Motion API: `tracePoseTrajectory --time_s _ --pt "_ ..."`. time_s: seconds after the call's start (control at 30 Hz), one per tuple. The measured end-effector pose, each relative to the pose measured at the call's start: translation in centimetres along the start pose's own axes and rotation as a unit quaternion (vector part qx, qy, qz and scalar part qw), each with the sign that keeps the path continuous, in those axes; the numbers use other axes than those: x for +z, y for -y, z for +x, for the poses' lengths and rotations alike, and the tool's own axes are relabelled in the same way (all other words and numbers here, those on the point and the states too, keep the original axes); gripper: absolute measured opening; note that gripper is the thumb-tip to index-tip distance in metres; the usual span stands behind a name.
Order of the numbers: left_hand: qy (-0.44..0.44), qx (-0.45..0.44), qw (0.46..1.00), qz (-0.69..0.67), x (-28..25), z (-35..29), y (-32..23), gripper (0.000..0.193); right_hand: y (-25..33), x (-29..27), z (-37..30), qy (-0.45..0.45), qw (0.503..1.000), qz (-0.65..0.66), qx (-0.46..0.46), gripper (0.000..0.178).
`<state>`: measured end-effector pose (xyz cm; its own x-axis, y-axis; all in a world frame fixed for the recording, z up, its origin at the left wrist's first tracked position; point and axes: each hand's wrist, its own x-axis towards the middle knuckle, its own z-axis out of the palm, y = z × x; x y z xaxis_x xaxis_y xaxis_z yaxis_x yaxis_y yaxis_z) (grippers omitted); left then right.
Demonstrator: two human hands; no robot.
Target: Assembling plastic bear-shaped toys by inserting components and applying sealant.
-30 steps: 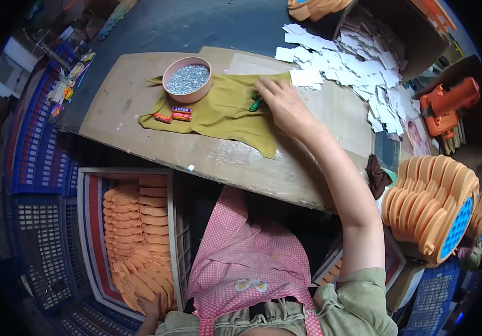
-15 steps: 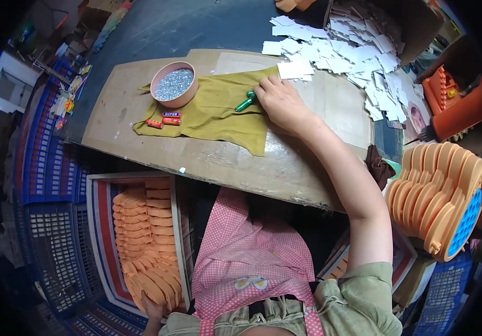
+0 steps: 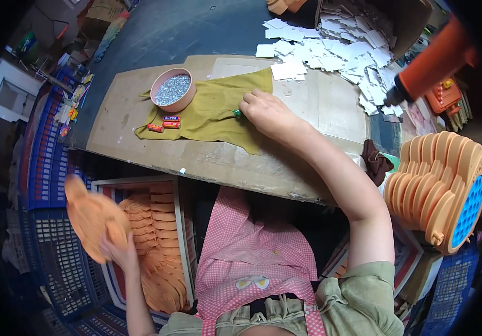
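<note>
Left hand lifting an orange disc while the right hand is resting on the cloth

At lower left of the frame the left hand [image 3: 119,249] is now raising an orange disc [image 3: 91,217] above the tray of orange pieces [image 3: 159,246], where a moment earlier it was down low among them, so a piece is judged to be coming up toward the desk [image 3: 308,106]; its fingers are closing on the disc's lower edge; at centre the right hand [image 3: 269,115] is staying on the olive cloth [image 3: 207,115], fingers curled narrowly, touching a small green object [image 3: 237,113], though a firm grip cannot be told; the pink bowl of silvery bits [image 3: 172,89] is sitting at the cloth's upper left corner, well apart from both hands.
</note>
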<state>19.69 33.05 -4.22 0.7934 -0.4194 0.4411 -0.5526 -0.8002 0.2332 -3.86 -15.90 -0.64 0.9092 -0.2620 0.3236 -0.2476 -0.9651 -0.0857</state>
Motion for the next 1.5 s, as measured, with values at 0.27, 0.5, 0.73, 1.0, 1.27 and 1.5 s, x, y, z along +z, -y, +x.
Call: tracePoseTrajectory --time_s 0.27,0.5,0.73,1.0,1.27,1.5 --pt "0.013 0.5 0.846 -0.184 -2.9 8.9 -26.4 0.078 1.5 0.3 -4.8 -0.157 0.981 -0.006 0.116 0.013" --pt "0.22 0.645 0.665 -0.304 -0.3 4.9 -36.4 0.078 4.5 -9.6 -19.6 -0.344 0.76 0.311 0.456 0.016" --pt "0.331 0.521 0.623 -0.481 -0.6 -0.5 -36.2 0.064 11.5 -11.5 -22.3 -0.149 0.774 0.447 0.424 0.024" --pt "0.285 0.329 0.723 -0.537 0.1 0.2 -34.1 0.019 8.8 -10.0 -16.5 -0.142 0.947 0.125 0.259 0.037" --pt "0.306 0.343 0.711 -0.531 1.4 0.4 -35.3 0.018 7.0 -8.4 -16.3 -0.141 0.95 0.183 0.211 0.038" --pt "0.236 0.534 0.747 -0.318 2.1 -0.5 -36.7 0.029 6.9 -10.3 -15.9 -0.116 0.94 0.243 0.209 0.031"
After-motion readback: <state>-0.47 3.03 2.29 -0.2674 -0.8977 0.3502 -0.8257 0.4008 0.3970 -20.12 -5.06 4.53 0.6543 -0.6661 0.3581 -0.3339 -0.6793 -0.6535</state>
